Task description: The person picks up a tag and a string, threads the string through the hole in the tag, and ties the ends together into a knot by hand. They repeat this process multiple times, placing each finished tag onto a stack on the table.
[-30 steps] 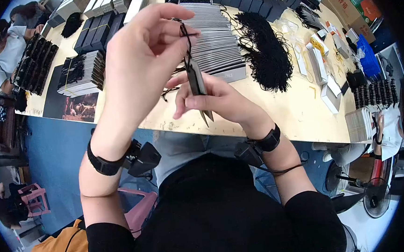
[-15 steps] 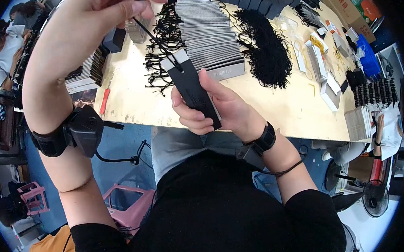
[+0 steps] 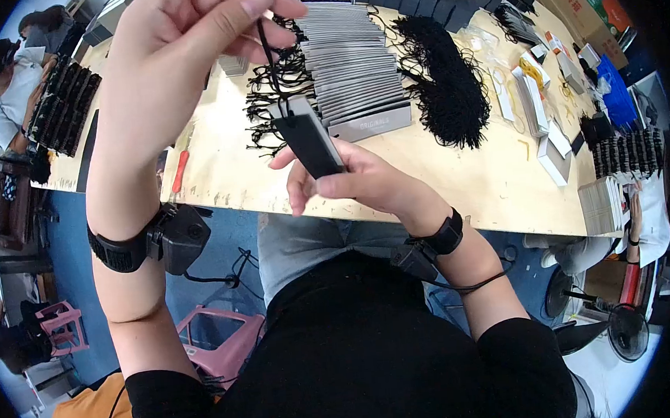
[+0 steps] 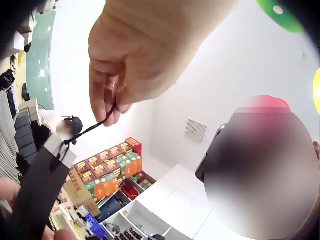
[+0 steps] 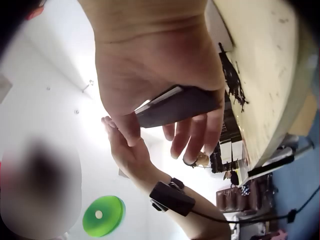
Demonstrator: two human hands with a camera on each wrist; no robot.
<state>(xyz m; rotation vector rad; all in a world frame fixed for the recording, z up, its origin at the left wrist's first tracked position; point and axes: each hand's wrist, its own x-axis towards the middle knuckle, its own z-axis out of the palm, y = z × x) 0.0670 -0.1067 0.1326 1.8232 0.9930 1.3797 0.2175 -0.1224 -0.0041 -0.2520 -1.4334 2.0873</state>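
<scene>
My right hand (image 3: 368, 177) grips the lower end of a black hang tag (image 3: 308, 141) with a pale grey band at its top, thumb on one side and fingers behind. A black cord (image 3: 270, 54) is looped through the hole near the tag's top. High on the left, my left hand (image 3: 184, 52) pinches the far end of that cord between thumb and fingers. In the left wrist view the cord (image 4: 92, 127) runs taut from the fingertips to the tag (image 4: 37, 190). The right wrist view shows the tag (image 5: 175, 107) lying across the palm.
A long row of stacked tags (image 3: 356, 68) lies ahead, with corded ends along its left side. Right of it is a heap of black cords (image 3: 451, 84). A red-handled tool (image 3: 181, 171) lies near the front edge; white boxes (image 3: 555, 155) stand at the right.
The left hand swung up and left with the cord, then came slightly back right. The tag turned from edge-on to showing its face, then tilted partly away, staying in the right hand.
</scene>
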